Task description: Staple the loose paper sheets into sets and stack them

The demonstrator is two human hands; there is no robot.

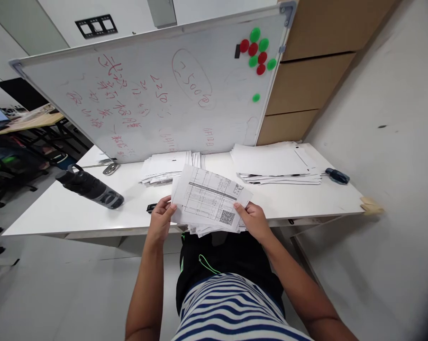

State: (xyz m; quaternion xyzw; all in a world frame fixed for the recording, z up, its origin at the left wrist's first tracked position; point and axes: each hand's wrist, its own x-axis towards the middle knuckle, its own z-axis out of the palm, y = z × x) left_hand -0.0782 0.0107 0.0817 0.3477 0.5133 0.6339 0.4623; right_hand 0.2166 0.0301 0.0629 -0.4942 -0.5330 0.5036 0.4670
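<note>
Between my two hands is a printed sheet of paper (210, 196) with a table, a stamp mark and a QR code. My left hand (161, 218) grips its left edge, thumb on top. At the lower right corner my right hand (253, 219) pinches it, thumb on top. Under the sheet, a loose stack of papers (203, 230) pokes out at the desk's front edge. Close to my left hand lies a small black object (151, 208), partly hidden. Behind the sheet is a pile of papers (164, 166); a larger pile of papers (270, 160) lies to the right.
A black bottle (93, 189) leans at the left on the white desk (71, 215). A dark stapler-like object (337, 175) sits at the right, near a tan piece of paper (372, 206). A whiteboard (146, 61) with magnets stands behind, beside cardboard boxes (316, 80).
</note>
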